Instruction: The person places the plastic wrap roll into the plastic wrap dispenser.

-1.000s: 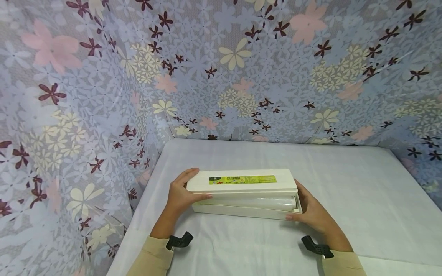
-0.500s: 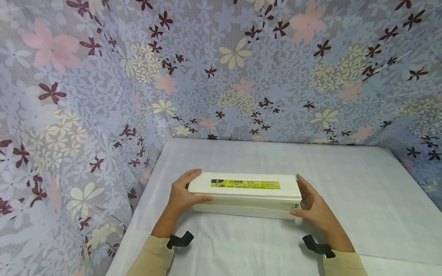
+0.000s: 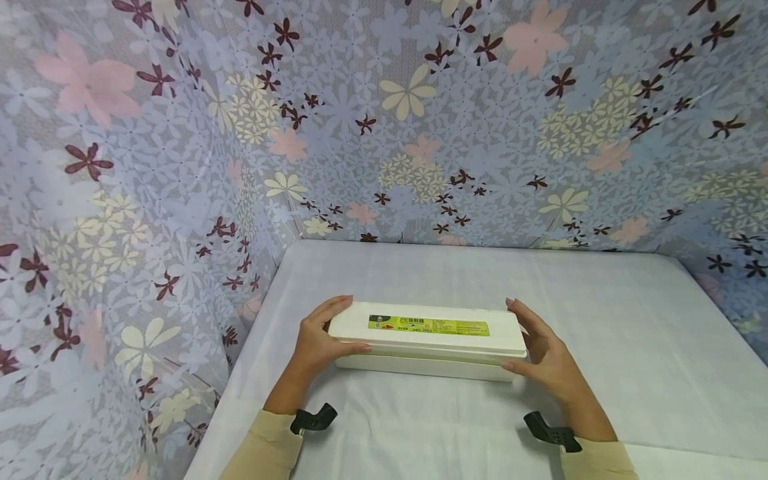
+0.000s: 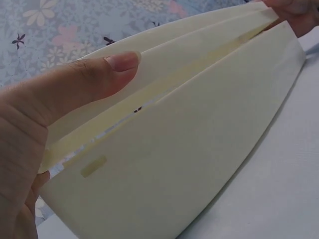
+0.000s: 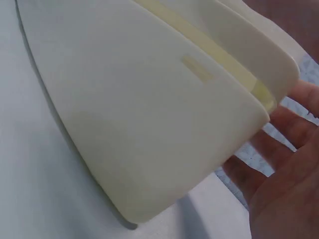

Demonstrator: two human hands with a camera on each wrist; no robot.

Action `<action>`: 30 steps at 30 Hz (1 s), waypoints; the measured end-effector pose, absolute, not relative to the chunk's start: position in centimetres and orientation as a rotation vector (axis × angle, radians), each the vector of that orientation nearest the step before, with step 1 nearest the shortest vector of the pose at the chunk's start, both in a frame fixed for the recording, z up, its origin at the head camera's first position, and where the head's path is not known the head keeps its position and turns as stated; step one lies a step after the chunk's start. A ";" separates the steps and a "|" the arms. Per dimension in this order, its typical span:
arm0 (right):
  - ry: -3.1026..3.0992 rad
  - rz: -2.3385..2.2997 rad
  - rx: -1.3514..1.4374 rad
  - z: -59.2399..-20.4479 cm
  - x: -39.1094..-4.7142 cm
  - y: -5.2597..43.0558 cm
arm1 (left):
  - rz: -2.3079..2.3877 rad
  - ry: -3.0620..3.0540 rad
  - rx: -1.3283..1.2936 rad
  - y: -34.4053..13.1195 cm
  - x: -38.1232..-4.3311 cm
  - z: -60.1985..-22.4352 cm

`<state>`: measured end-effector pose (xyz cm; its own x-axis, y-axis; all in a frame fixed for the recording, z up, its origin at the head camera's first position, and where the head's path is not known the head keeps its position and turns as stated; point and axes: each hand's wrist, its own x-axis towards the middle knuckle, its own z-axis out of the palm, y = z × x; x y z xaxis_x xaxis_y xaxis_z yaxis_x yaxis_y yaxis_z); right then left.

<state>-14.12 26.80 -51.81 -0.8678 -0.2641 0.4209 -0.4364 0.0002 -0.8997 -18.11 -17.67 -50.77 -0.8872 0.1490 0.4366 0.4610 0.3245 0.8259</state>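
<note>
A long white cling film box lies across the table in front of me. Its lid [image 3: 354,323], with a yellow-green label [image 3: 429,325], sits over the base [image 3: 420,368], and a narrow gap runs between them along the front. My left hand [image 3: 315,341] grips the lid's left end, thumb [image 4: 122,62] on its front face and fingers behind. At the other end my right hand [image 3: 549,357] spans the box, thumb at the front corner and fingers [image 5: 294,124] along the end. The film roll inside is hidden.
White cloth covers the table [image 3: 630,347]. A flowered curtain [image 3: 384,133] hangs behind and along the left side. Black camera mounts [image 3: 315,419] sit at both wrists, below tan sleeves [image 3: 264,447].
The lid has come down and slightly toward me at its right end, covering the film roll that showed a second ago. My right fingers have shifted up to the lid's far corner.
</note>
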 end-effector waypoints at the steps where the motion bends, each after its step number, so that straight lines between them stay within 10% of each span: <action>1: -2.124 1.991 0.751 -51.8 -14.1 26.7 | -1.589 -2.309 -0.555 -17.6 -18.1 -50.8; 30: -2.216 1.797 0.726 -51.0 -13.5 26.4 | -1.482 -2.477 -0.665 -17.7 -17.6 -50.3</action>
